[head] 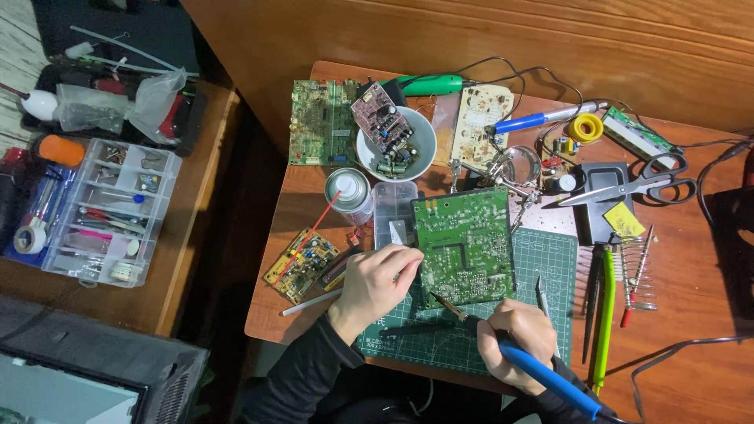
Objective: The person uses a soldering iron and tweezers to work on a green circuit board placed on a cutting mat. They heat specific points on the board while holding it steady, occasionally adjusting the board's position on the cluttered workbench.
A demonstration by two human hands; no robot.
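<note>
Hands are working over a green board [463, 245] lying on a cutting mat [542, 259] on the surface [691, 259]. The left hand [377, 279] is curling over the board's left edge, fingers closed on it. The right hand [514, 334] is gripping a blue iron [542, 373], fist shut, its tip touching the board's near edge. Tweezers [543, 294] are lying just right of it. A white bowl [397, 145] is sitting far from the hands, a spray can [349, 192] beside it.
</note>
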